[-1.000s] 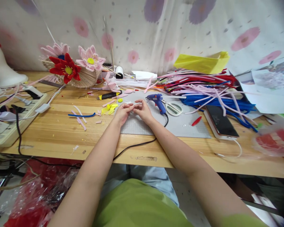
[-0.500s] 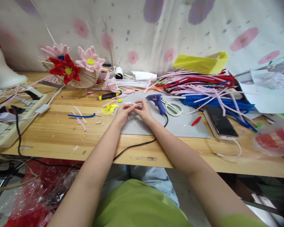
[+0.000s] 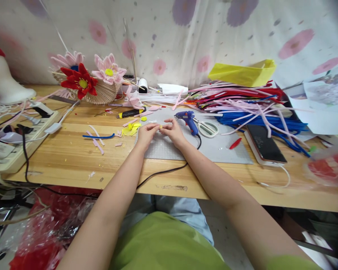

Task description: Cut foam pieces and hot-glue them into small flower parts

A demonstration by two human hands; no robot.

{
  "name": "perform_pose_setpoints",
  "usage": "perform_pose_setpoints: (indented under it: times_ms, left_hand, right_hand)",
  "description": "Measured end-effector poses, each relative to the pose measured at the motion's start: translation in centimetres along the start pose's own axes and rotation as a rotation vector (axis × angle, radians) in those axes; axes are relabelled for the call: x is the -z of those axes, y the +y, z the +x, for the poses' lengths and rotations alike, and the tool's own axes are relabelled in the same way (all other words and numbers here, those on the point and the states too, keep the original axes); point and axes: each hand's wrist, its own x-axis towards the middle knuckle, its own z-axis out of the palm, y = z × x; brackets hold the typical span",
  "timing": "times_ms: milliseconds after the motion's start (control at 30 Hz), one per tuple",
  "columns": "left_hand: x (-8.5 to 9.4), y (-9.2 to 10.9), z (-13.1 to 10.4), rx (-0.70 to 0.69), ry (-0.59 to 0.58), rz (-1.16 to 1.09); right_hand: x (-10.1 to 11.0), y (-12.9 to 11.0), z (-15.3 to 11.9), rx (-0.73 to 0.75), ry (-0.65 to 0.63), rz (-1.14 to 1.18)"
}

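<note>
The head camera looks forward and down from above the person's shirt (image 3: 166, 243), across the near desk (image 3: 64, 161) to the curtain (image 3: 146, 37).

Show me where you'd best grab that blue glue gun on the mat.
Best by its handle, probably with the right hand coming from the near right side: the blue glue gun lies flat, its handle slanting toward the person while its front points left.

The left hand (image 3: 146, 135) and right hand (image 3: 175, 132) are holding between them what seems a tiny yellow piece (image 3: 160, 127); a blue glue gun (image 3: 188, 120) is lying nearby.
</note>
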Motion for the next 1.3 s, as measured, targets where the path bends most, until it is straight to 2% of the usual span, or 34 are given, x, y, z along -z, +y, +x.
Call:
perform_pose_setpoints:
  times_ms: [167, 300, 733, 1067, 1300]
  left_hand:
    - [-0.05, 0.04, 0.26, 0.098, 0.083, 0.012]
    - [-0.05, 0.13, 0.45, 0.153, 0.103, 0.022]
    - [0.23, 0.23, 0.23, 0.147, 0.029, -0.035]
    - [0.69, -0.16, 0.77, 0.173, -0.031, -0.086]
    - [0.42, 0.10, 0.41, 0.158, -0.011, -0.072]
  right_hand:
    - [-0.11, -0.13, -0.01, 0.031, 0.023, -0.067]
    - [0.01, -0.27, -0.14, 0.043, 0.037, -0.087]
    - [-0.60, 0.09, -0.21, 0.136, -0.007, -0.136]
    - [-0.38, 0.36, 0.07, 0.103, 0.004, -0.120]
    - [-0.17, 0.17, 0.10, 0.023, 0.057, -0.003]
